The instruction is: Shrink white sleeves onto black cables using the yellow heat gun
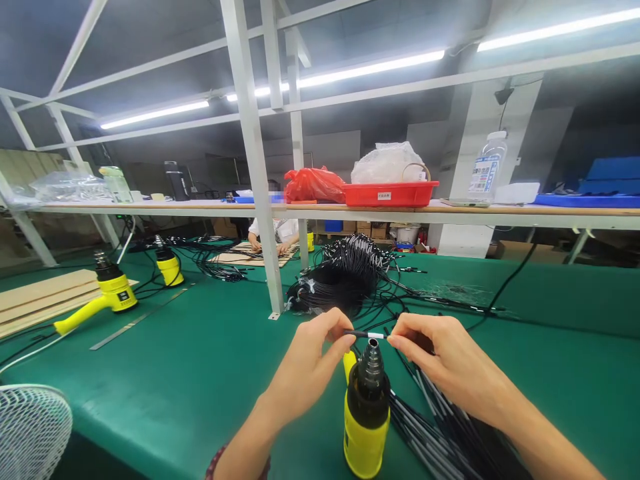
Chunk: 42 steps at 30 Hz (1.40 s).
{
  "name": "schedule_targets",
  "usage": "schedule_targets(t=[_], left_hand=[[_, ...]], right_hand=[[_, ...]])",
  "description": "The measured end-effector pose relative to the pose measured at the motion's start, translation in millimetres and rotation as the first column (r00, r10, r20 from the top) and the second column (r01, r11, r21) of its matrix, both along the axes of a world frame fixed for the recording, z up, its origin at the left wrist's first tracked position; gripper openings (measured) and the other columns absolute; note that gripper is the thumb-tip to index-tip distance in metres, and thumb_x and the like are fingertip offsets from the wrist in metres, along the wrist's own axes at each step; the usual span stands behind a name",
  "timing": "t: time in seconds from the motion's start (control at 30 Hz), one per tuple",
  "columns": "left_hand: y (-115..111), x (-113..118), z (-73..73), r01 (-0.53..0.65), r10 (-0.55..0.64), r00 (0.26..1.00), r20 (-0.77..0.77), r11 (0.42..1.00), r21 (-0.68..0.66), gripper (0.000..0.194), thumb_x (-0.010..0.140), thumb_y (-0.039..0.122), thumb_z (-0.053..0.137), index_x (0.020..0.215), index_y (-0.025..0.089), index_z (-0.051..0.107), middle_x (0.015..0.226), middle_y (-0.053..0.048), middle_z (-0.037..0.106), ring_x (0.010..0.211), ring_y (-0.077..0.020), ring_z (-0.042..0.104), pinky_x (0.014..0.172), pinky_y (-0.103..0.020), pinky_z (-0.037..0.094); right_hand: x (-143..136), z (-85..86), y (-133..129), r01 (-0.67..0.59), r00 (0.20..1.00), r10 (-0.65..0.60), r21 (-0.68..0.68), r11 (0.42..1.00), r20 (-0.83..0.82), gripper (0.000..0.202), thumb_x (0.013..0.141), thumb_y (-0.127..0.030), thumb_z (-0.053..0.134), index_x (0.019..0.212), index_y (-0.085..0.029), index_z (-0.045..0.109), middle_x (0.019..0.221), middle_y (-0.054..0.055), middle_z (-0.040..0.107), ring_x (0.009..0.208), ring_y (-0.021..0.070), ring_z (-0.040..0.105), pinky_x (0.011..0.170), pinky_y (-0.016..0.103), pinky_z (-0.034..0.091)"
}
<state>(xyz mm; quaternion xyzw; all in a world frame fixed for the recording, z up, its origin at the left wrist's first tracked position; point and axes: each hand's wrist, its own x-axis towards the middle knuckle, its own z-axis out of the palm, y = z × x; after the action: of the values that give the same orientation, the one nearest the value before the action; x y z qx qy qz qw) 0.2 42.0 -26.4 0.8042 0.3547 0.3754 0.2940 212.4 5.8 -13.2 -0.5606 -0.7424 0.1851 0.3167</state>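
Observation:
Between my two hands a thin black cable (359,333) with a white sleeve on it is stretched level. My left hand (313,360) pinches its left end between thumb and fingertips. On the other side, my right hand (445,357) pinches it close to the white sleeve. Just below the sleeve is the metal nozzle of a yellow and black heat gun (367,420), which stands upright, nozzle up. A bundle of black cables (435,413) lies on the green table to the right of the heat gun, partly under my right forearm.
Black cables lie in a large coiled heap (345,273) beyond my hands. Two more heat guns, one nearer (117,290) and one farther (169,263), stand at left beside wooden boards (50,300). A shelf post (257,167) rises mid-table. Another person's hands (283,248) work behind it.

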Motion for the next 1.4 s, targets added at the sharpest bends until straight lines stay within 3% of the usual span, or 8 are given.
schedule_targets(t=[0.1, 0.2, 0.4, 0.6, 0.73, 0.97, 1.17, 1.4], left_hand=[[1, 1, 0.1, -0.05, 0.05, 0.998, 0.034, 0.999, 0.0, 0.012, 0.098, 0.026, 0.048, 0.093, 0.021, 0.057, 0.077, 0.004, 0.058, 0.076, -0.0141, 0.052, 0.072, -0.025, 0.038], [2, -1, 0.8, -0.139, 0.139, 0.989, 0.04, 0.99, -0.019, 0.014, 0.099, 0.032, 0.048, 0.107, 0.024, 0.055, 0.075, 0.005, 0.059, 0.076, -0.015, 0.053, 0.074, -0.026, 0.038], [6, -19, -6.7, -0.194, 0.192, 0.981, -0.031, 0.979, -0.064, 0.018, 0.096, 0.04, 0.05, 0.104, 0.025, 0.055, 0.074, 0.004, 0.057, 0.077, -0.0169, 0.052, 0.075, -0.027, 0.037], [16, -36, -22.4, -0.233, 0.227, 0.971, -0.073, 0.968, -0.091, 0.027, 0.093, 0.05, 0.053, 0.089, 0.024, 0.057, 0.08, 0.003, 0.057, 0.082, -0.0179, 0.051, 0.076, -0.025, 0.037], [16, -43, -27.8, -0.282, 0.273, 0.958, -0.088, 0.954, -0.102, 0.034, 0.09, 0.057, 0.053, 0.084, 0.024, 0.058, 0.078, 0.003, 0.055, 0.081, -0.0189, 0.051, 0.074, -0.025, 0.039], [17, -49, -27.8, -0.307, 0.302, 0.95, -0.081, 0.949, -0.076, 0.036, 0.088, 0.057, 0.053, 0.08, 0.023, 0.059, 0.076, 0.003, 0.056, 0.079, -0.0191, 0.053, 0.074, -0.024, 0.04], [16, -51, -28.6, -0.287, 0.28, 0.955, -0.096, 0.955, -0.075, 0.035, 0.089, 0.057, 0.053, 0.079, 0.023, 0.058, 0.075, 0.002, 0.054, 0.076, -0.0183, 0.052, 0.07, -0.023, 0.04], [13, -50, -25.9, -0.299, 0.293, 0.953, -0.073, 0.951, -0.081, 0.034, 0.088, 0.056, 0.054, 0.08, 0.023, 0.059, 0.075, 0.002, 0.055, 0.077, -0.0187, 0.053, 0.071, -0.024, 0.041]], right_hand=[[4, -1.8, 6, 0.03, 1.0, -0.031, 0.023, 0.999, 0.003, 0.034, 0.095, -0.042, 0.046, 0.07, -0.023, 0.057, 0.062, -0.004, 0.056, 0.059, 0.0137, 0.045, 0.055, 0.026, 0.033], [19, -15.4, 29, 0.182, 0.977, -0.187, 0.047, 0.982, 0.107, 0.037, 0.097, -0.043, 0.041, 0.074, -0.023, 0.062, 0.066, -0.003, 0.063, 0.062, 0.0148, 0.055, 0.058, 0.026, 0.039], [60, -88.9, 83, 0.543, 0.795, -0.526, 0.032, 0.839, 0.302, 0.025, 0.093, -0.02, 0.054, 0.116, -0.011, 0.059, 0.116, 0.013, 0.063, 0.108, 0.0256, 0.059, 0.095, 0.043, 0.043], [39, -168.5, 86, 0.42, 0.869, -0.309, -0.246, 0.874, 0.387, 0.017, 0.092, -0.032, 0.062, 0.096, -0.016, 0.066, 0.098, 0.004, 0.068, 0.095, 0.0195, 0.065, 0.087, 0.04, 0.052], [21, -200.0, 87, 0.359, 0.895, -0.205, -0.365, 0.859, 0.397, 0.02, 0.091, -0.033, 0.063, 0.098, -0.015, 0.066, 0.105, 0.005, 0.068, 0.101, 0.0211, 0.064, 0.091, 0.044, 0.051], [24, -218.0, 96, 0.292, 0.924, -0.124, -0.458, 0.84, 0.361, 0.02, 0.089, -0.032, 0.066, 0.099, -0.015, 0.066, 0.107, 0.006, 0.068, 0.104, 0.0219, 0.063, 0.093, 0.044, 0.051], [28, -228.7, 99, 0.274, 0.953, -0.173, -0.47, 0.839, 0.247, 0.02, 0.088, -0.032, 0.066, 0.099, -0.014, 0.065, 0.106, 0.005, 0.067, 0.101, 0.0215, 0.063, 0.09, 0.043, 0.051], [44, -200.4, 94, 0.212, 0.97, -0.242, -0.44, 0.873, -0.013, 0.027, 0.097, -0.038, 0.052, 0.094, -0.013, 0.063, 0.073, -0.002, 0.064, 0.059, 0.0103, 0.061, 0.058, 0.026, 0.053]])
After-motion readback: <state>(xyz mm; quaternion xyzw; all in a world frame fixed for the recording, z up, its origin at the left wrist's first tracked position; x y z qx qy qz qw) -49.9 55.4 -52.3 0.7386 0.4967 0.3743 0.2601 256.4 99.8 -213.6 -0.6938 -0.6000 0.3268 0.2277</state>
